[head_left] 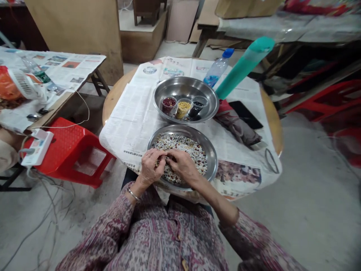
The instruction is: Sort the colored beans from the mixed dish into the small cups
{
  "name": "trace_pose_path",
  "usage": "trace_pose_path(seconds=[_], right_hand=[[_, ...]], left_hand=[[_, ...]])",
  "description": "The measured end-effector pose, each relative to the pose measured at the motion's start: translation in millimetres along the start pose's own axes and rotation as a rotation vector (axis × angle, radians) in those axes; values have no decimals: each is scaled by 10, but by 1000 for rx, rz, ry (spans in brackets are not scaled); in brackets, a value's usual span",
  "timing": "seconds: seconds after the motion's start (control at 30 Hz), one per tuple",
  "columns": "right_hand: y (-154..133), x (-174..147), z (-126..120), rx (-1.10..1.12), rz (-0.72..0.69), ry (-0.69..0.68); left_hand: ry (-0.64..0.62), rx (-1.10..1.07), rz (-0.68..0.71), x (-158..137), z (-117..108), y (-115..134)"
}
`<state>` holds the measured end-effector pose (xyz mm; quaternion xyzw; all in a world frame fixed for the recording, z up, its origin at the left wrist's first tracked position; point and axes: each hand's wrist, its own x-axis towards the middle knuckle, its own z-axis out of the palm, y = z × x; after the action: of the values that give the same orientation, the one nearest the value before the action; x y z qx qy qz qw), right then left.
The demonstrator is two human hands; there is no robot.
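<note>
Both my hands are over the near steel basin (213,177), which holds a mix of white grains (193,148) with dark, red and yellow beans among them. My left hand (153,165) is closed, its fingers curled at the basin's left side. My right hand (183,165) meets it, thumb and fingers pinched together near the left fingertips. What lies in the fingers is too small to make out. In the far steel basin (183,84) stand clear cups: one of red beans (169,102), one of yellow kernels (184,106), one of black beans (199,104).
Newspaper covers the round table (126,113). Toward its back right are a bottle with a blue cap (217,69) and a green tube (245,67). A phone (245,114) and a grey cloth bundle (239,130) lie to the right. At left is a red stool (73,150) with a power strip (38,146).
</note>
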<state>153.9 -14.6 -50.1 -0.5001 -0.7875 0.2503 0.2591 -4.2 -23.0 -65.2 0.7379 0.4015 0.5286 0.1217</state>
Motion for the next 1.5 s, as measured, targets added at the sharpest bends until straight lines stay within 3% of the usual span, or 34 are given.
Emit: trace_pose_path(seconds=[0.23,0.33,0.57,0.73,0.87,1.0,1.13,1.2,1.3,1.5], right_hand=[[20,405,-84,-266,-278,-148],[102,410,-166,-372,-240,-168],[348,31,-503,-395,54,-69],[123,-280,-421,-233,-109,-166],[-42,-225,-270,-324,-224,-277],[57,-82,-355,-534,-34,-92],[252,-99,-473,-608,194,92],[307,-137,-456,-563,236,94],[276,-152,-352,-327,211,71],[-67,-23,-102,158,63,-55]], left_hand=[[33,-36,3,12,4,5],[10,-28,5,14,-3,8],[17,-15,19,6,-7,0],[16,-22,24,-7,0,-12],[14,2,21,3,0,-12],[14,13,26,14,-4,-11],[11,19,15,12,0,-15],[16,7,14,11,3,-15],[17,-20,14,14,4,-12],[18,-50,-26,17,-5,10]])
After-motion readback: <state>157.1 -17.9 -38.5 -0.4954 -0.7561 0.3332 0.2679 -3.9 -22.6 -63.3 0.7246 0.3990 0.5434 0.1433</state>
